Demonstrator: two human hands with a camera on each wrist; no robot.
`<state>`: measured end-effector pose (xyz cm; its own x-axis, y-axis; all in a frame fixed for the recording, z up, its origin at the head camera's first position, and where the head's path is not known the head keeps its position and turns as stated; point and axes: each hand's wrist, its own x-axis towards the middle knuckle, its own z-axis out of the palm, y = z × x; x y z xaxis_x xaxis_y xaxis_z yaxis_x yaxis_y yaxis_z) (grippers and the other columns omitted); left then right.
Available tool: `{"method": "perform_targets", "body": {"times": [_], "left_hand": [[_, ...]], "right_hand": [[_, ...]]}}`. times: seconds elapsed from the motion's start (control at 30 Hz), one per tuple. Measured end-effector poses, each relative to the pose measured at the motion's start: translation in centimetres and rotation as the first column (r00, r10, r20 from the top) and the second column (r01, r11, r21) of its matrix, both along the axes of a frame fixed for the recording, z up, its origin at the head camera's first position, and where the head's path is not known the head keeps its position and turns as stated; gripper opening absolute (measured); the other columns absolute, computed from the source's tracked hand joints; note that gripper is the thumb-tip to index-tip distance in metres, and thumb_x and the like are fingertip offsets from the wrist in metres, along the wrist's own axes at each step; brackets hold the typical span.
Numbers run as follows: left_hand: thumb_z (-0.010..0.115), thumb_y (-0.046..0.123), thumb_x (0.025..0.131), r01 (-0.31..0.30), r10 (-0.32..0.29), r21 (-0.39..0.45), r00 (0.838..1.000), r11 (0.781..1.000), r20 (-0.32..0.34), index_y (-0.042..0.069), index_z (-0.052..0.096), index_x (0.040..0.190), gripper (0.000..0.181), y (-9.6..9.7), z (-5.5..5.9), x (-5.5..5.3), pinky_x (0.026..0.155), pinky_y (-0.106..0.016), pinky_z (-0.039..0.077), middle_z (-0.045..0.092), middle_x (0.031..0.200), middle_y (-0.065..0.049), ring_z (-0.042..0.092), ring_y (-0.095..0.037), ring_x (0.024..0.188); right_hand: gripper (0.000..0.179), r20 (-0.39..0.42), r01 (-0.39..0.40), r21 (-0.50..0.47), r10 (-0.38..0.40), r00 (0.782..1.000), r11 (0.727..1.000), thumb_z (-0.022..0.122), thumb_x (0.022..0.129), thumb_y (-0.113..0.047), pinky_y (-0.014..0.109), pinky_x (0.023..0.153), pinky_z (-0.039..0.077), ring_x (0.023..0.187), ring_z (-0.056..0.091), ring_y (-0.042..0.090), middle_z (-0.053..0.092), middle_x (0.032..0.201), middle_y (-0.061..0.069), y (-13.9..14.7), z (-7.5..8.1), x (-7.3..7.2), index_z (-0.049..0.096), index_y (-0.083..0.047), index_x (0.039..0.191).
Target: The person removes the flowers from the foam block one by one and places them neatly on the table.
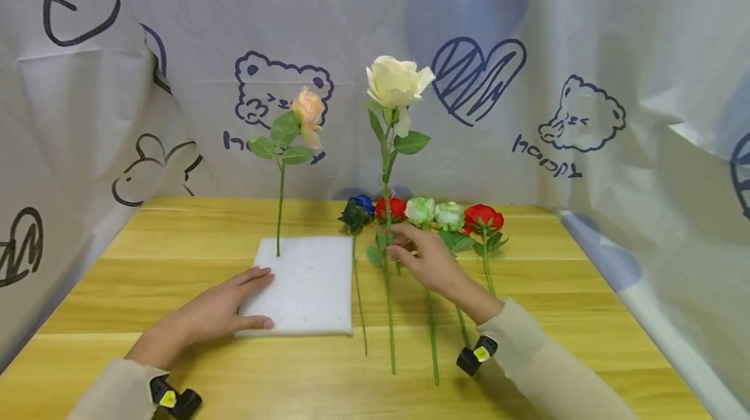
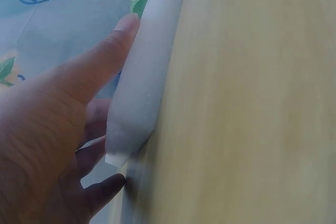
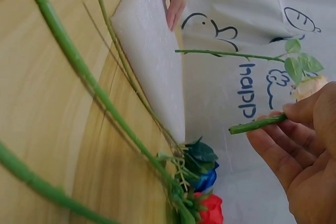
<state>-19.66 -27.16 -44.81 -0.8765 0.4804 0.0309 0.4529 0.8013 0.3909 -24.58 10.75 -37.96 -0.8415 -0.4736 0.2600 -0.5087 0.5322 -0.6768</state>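
Note:
My right hand (image 1: 424, 257) pinches the stem of a white rose (image 1: 398, 84) between thumb and fingers. In the right wrist view, the stem's cut end (image 3: 244, 128) sticks out a little past my fingertips, pointing toward the foam. The bloom stands upright, high above the table in the head view. My left hand (image 1: 225, 309) rests at the left side of a white foam block (image 1: 310, 290), thumb and fingers spread over its edge. A peach rose (image 1: 307, 114) stands upright with its stem (image 1: 280, 205) in the block's back left part.
Right of the foam, several flowers lie with stems toward me: a blue rose (image 1: 360, 208), red ones (image 1: 485, 217) and pale green ones (image 1: 420, 210). They lie on a wooden table (image 1: 176, 238). White sheets with drawings (image 1: 351, 16) hang behind and beside it.

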Motion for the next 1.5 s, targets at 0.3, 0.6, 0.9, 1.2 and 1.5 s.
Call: {"method": "perform_targets", "body": {"times": [0.3, 0.6, 0.9, 1.2, 1.5], "left_hand": [[0.058, 0.070, 0.083, -0.002, 0.002, 0.002, 1.000, 1.000, -0.005, 0.004, 0.041, 0.149, 0.095, 0.0, -0.1, 0.0, 0.105, -0.058, 0.036, 0.035, 0.153, -0.017, 0.034, -0.042, 0.138], [0.057, 0.071, 0.083, 0.001, -0.001, -0.002, 1.000, 1.000, -0.006, 0.003, 0.041, 0.148, 0.096, 0.1, 0.0, 0.0, 0.105, -0.058, 0.036, 0.035, 0.153, -0.017, 0.034, -0.041, 0.137], [0.057, 0.071, 0.082, 0.001, -0.001, 0.003, 1.000, 1.000, -0.010, 0.002, 0.041, 0.148, 0.096, 0.1, -0.1, 0.0, 0.105, -0.058, 0.035, 0.036, 0.152, -0.017, 0.034, -0.042, 0.137], [0.059, 0.070, 0.082, -0.007, 0.007, 0.009, 1.000, 1.000, -0.010, 0.002, 0.041, 0.148, 0.096, 0.0, -0.3, 0.0, 0.107, -0.057, 0.034, 0.036, 0.153, -0.017, 0.034, -0.041, 0.138], [0.058, 0.071, 0.082, -0.006, 0.006, 0.007, 1.000, 1.000, -0.003, 0.003, 0.040, 0.149, 0.097, 0.0, -0.3, -0.1, 0.107, -0.057, 0.034, 0.035, 0.153, -0.016, 0.033, -0.040, 0.139]], "right_hand": [[0.036, -0.003, 0.057, -0.008, -0.057, 0.998, 0.998, 0.062, 0.098, -0.014, 0.026, 0.066, 0.057, 0.082, 0.068, 0.019, 0.069, 0.100, 0.009, 2.5, -0.6, 0.9, 0.058, -0.003, 0.132], [0.037, 0.058, 0.115, -0.071, -0.111, 0.992, 0.991, 0.064, 0.096, -0.013, 0.035, 0.067, 0.059, 0.083, 0.068, 0.033, 0.066, 0.102, 0.010, 5.5, -1.4, 2.0, 0.059, -0.003, 0.131], [0.040, 0.148, 0.158, -0.125, -0.139, 0.979, 0.980, 0.065, 0.095, -0.008, 0.038, 0.067, 0.059, 0.085, 0.067, 0.034, 0.063, 0.102, 0.015, 8.3, -2.5, 2.9, 0.057, 0.000, 0.133], [0.046, 0.203, 0.232, -0.147, -0.200, 0.959, 0.962, 0.064, 0.094, -0.003, 0.034, 0.066, 0.060, 0.085, 0.067, 0.033, 0.060, 0.102, 0.018, 10.6, -3.0, 3.8, 0.049, 0.007, 0.137], [0.048, 0.283, 0.272, -0.177, -0.215, 0.935, 0.946, 0.063, 0.097, -0.012, 0.039, 0.070, 0.059, 0.089, 0.066, 0.034, 0.059, 0.105, 0.019, 13.3, -3.8, 4.7, 0.048, 0.003, 0.140]]}}
